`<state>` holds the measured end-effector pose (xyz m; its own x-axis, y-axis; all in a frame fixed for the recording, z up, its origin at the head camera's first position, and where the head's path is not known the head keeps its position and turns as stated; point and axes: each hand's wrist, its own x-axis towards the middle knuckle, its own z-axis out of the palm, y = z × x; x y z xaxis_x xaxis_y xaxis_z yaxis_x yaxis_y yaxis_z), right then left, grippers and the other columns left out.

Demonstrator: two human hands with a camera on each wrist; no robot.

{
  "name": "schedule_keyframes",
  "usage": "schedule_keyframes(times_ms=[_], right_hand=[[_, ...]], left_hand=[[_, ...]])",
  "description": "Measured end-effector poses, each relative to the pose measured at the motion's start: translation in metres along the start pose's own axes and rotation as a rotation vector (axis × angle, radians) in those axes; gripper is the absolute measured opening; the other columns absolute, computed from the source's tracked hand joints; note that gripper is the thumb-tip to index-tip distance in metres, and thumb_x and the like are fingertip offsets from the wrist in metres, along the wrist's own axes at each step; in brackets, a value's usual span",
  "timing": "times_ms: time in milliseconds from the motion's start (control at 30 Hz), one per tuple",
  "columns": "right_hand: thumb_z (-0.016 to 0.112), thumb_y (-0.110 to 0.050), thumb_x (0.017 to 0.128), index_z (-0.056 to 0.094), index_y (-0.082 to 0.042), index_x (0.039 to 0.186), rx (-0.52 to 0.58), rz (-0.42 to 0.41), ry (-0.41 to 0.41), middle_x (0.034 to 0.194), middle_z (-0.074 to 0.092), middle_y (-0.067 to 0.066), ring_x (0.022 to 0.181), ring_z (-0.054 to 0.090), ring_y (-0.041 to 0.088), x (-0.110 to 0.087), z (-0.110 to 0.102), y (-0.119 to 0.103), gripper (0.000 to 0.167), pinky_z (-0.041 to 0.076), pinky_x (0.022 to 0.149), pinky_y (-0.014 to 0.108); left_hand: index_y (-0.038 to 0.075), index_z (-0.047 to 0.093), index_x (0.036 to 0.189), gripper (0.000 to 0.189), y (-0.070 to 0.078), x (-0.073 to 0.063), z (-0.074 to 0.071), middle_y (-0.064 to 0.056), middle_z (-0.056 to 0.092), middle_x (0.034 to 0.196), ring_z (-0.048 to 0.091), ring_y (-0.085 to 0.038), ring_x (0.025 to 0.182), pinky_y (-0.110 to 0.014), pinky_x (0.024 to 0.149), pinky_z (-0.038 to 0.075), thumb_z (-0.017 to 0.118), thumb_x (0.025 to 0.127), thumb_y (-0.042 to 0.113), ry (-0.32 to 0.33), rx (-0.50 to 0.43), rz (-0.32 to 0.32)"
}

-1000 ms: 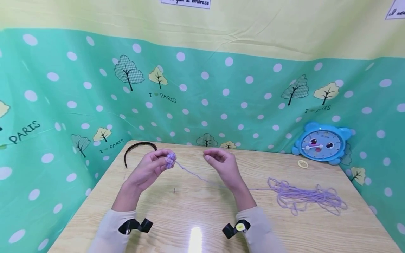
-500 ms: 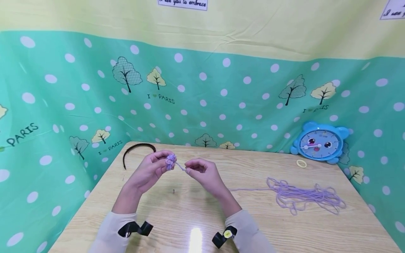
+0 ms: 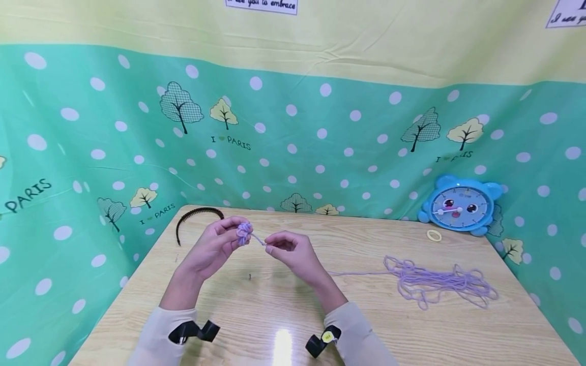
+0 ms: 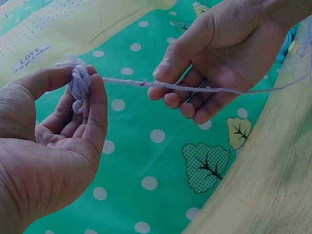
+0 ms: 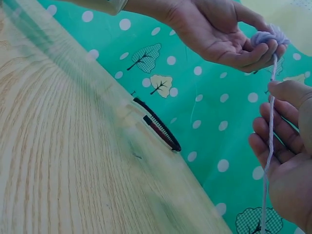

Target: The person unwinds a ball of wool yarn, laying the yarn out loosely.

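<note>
My left hand (image 3: 211,250) pinches a small wound bundle of lilac yarn (image 3: 243,234) between thumb and fingers, above the table. From the bundle a single yarn strand (image 4: 214,89) runs across to my right hand (image 3: 297,258). The right thumb and index finger meet at this strand, a short way from the bundle, and the other fingers curl loosely. In the right wrist view the strand hangs on past the right palm. It leads to a loose heap of lilac yarn (image 3: 439,282) on the right of the table.
A dark toothed headband (image 3: 197,211) lies at the table's back left. At the back right stand a blue animal-shaped clock (image 3: 462,206) and a cream ring (image 3: 434,235). A tiny dark bit (image 3: 250,277) lies mid-table. A patterned green curtain (image 3: 320,168) hangs behind.
My right hand has come in from the right toward the bundle and taken the strand close to it. The left hand keeps its grip on the bundle, almost unmoved.
</note>
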<state>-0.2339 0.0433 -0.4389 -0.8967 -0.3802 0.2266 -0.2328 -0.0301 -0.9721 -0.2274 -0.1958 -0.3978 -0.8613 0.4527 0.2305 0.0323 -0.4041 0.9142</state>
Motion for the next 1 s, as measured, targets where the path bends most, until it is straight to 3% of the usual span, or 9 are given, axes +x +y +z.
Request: schedule_keyframes(times_ms=[400, 500, 633, 767, 867, 1000], right_hand=[[0.073, -0.014, 0.097, 0.076, -0.002, 0.104, -0.019, 0.018, 0.070, 0.098, 0.074, 0.004, 0.088, 0.067, 0.009, 0.001, -0.010, 0.000, 0.015, 0.058, 0.079, 0.020], [0.073, -0.015, 0.097, 0.075, -0.002, 0.105, -0.006, 0.016, 0.097, 0.098, 0.073, 0.002, 0.089, 0.066, 0.009, 0.001, -0.017, -0.002, 0.016, 0.057, 0.079, 0.020], [0.074, -0.020, 0.097, 0.074, -0.001, 0.106, -0.003, 0.009, 0.132, 0.095, 0.071, -0.001, 0.085, 0.062, 0.009, 0.000, -0.027, -0.006, 0.021, 0.051, 0.069, 0.019], [0.074, -0.022, 0.097, 0.073, -0.001, 0.106, -0.014, 0.000, 0.165, 0.096, 0.072, 0.000, 0.089, 0.065, 0.011, -0.002, -0.036, -0.010, 0.023, 0.055, 0.077, 0.022], [0.073, -0.021, 0.097, 0.073, -0.001, 0.107, -0.023, -0.003, 0.184, 0.097, 0.072, 0.001, 0.093, 0.067, 0.014, -0.004, -0.042, -0.014, 0.022, 0.058, 0.085, 0.025], [0.073, -0.018, 0.097, 0.072, 0.001, 0.107, -0.036, 0.003, 0.196, 0.097, 0.072, 0.002, 0.092, 0.067, 0.015, -0.008, -0.051, -0.018, 0.022, 0.058, 0.082, 0.023]], left_hand=[[0.013, 0.068, 0.115, 0.027, 0.001, 0.000, 0.000, 0.005, 0.069, 0.106, 0.068, -0.006, 0.093, -0.018, 0.084, 0.059, 0.048, 0.105, -0.003, 0.011, 0.006, 0.010], [0.013, 0.068, 0.115, 0.027, 0.000, 0.000, 0.000, 0.004, 0.069, 0.106, 0.067, -0.006, 0.092, -0.019, 0.082, 0.060, 0.048, 0.105, -0.003, -0.008, 0.002, 0.005], [0.011, 0.066, 0.118, 0.033, 0.000, 0.000, -0.001, 0.001, 0.069, 0.109, 0.068, -0.008, 0.094, -0.020, 0.083, 0.060, 0.044, 0.104, -0.007, -0.060, -0.028, 0.009], [0.010, 0.065, 0.121, 0.037, -0.001, 0.000, 0.000, -0.001, 0.068, 0.113, 0.067, -0.010, 0.097, -0.020, 0.085, 0.059, 0.040, 0.102, -0.009, -0.091, -0.046, 0.015], [0.011, 0.064, 0.120, 0.034, 0.000, 0.000, 0.001, 0.000, 0.067, 0.113, 0.065, -0.009, 0.097, -0.020, 0.086, 0.058, 0.044, 0.101, -0.009, -0.073, -0.025, 0.005], [0.014, 0.064, 0.118, 0.032, 0.001, -0.002, 0.004, 0.003, 0.067, 0.113, 0.064, -0.008, 0.098, -0.018, 0.087, 0.057, 0.051, 0.099, -0.009, -0.017, 0.022, -0.021]])
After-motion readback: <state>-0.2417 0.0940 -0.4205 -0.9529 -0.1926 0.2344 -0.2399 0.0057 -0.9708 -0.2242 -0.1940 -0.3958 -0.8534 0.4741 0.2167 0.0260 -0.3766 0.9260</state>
